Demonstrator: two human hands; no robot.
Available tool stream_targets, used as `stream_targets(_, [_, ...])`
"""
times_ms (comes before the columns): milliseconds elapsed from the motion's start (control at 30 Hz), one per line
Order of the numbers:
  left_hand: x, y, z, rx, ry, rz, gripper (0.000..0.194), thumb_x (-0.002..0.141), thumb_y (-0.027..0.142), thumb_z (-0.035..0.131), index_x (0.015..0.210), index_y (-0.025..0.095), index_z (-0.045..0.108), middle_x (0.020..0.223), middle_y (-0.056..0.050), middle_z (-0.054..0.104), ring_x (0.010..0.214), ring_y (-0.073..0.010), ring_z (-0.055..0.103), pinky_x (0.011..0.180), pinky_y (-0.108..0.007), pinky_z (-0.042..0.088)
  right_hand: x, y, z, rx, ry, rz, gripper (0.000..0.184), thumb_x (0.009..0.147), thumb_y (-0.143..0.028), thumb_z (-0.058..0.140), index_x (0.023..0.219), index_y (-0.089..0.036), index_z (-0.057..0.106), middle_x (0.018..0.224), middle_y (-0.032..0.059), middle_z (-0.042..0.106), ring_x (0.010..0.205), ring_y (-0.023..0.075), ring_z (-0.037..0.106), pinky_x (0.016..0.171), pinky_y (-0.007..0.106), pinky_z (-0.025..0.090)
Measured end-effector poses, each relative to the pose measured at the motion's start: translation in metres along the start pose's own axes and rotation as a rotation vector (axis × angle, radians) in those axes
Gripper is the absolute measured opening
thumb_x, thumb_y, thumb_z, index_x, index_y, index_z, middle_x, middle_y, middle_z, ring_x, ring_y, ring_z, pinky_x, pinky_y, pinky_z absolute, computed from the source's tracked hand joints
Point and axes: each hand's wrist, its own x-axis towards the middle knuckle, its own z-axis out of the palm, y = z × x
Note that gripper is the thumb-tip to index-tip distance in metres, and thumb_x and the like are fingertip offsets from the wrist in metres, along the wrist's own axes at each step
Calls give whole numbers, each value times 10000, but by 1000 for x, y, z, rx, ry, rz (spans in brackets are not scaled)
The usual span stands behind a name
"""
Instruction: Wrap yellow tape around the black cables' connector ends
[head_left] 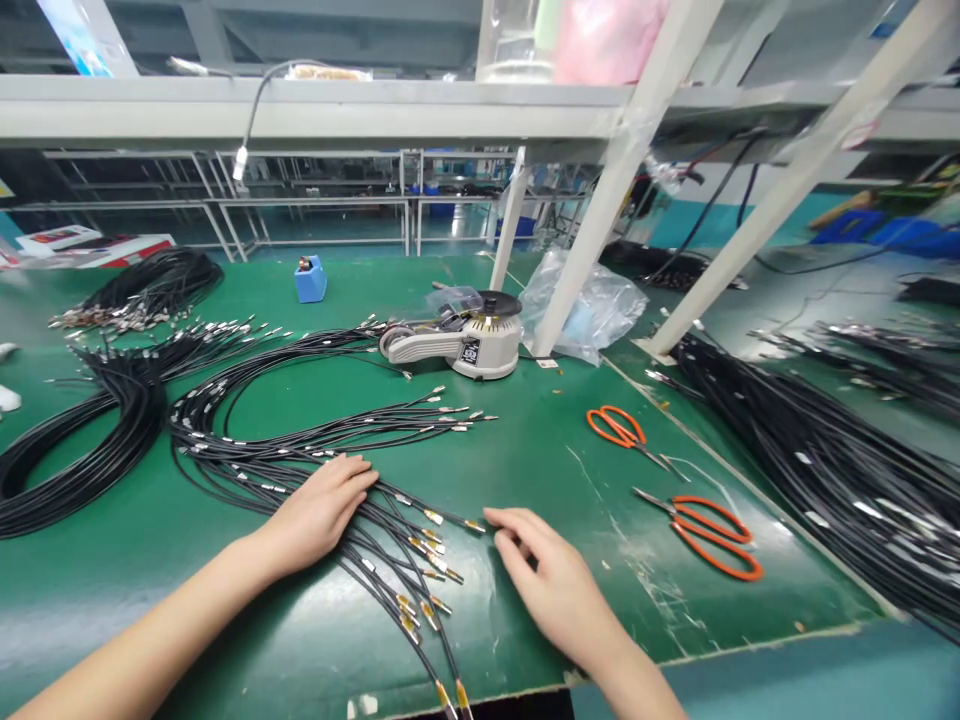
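Note:
My left hand (319, 510) lies flat with fingers stretched out on a fan of thin black cables (375, 545) that end in gold and silver connectors. My right hand (551, 580) rests on the green mat just right of the connector tips, fingers loosely spread and slightly curled, its fingertips close to one gold connector (474, 525). Neither hand grips anything. More of the same cables (247, 440) loop back across the mat behind my left hand.
A grey tape dispenser (465, 340) stands mid-table. Two orange-handled scissors (619, 428) (712, 535) lie at the right. Thick cable bundles lie at far left (75, 450) and on the right bench (832, 470). A small blue block (310, 278) and a plastic bag (592, 305) sit farther back.

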Motion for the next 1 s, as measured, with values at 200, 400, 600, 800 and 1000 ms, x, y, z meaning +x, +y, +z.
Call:
stream_targets(200, [-7, 5, -2, -91, 8, 52, 273, 941, 222, 400, 1087, 199, 630, 1064, -86, 617, 993, -187, 552, 877, -337, 473, 1, -11, 7, 4, -143, -101, 260, 902, -210, 427, 969, -223, 678, 993, 53, 698, 943, 202, 631, 860, 342, 483])
stream_targets(400, [11, 15, -12, -132, -126, 90, 253, 920, 189, 426, 1015, 205, 660, 1010, -75, 625, 949, -196, 536, 843, -343, 450, 11, -18, 15, -78, -163, -92, 222, 856, -255, 535, 1038, -218, 657, 994, 48, 684, 875, 203, 632, 789, 332, 497])
stream_targets(600, [33, 17, -35, -218, -223, 88, 169, 864, 187, 513, 835, 208, 678, 826, -32, 643, 818, -180, 565, 766, -297, 452, 31, -18, 17, -199, -145, -114, 237, 870, -199, 491, 962, -197, 709, 925, 64, 699, 915, 227, 628, 825, 357, 471])
stream_targets(800, [47, 28, -40, -310, -59, -106, 208, 914, 186, 404, 964, 196, 605, 859, -17, 681, 780, -147, 624, 699, -253, 490, 28, -29, 8, -44, -288, -198, 205, 860, -232, 526, 833, -226, 729, 874, 34, 694, 881, 195, 620, 826, 313, 453])
stream_targets(1000, [60, 35, -18, -310, 104, -138, 177, 862, 158, 511, 904, 207, 676, 890, -17, 714, 857, -163, 648, 794, -277, 499, 63, -40, 22, 315, -66, 64, 246, 804, -298, 552, 963, -187, 702, 887, 64, 699, 768, 202, 624, 760, 339, 469])
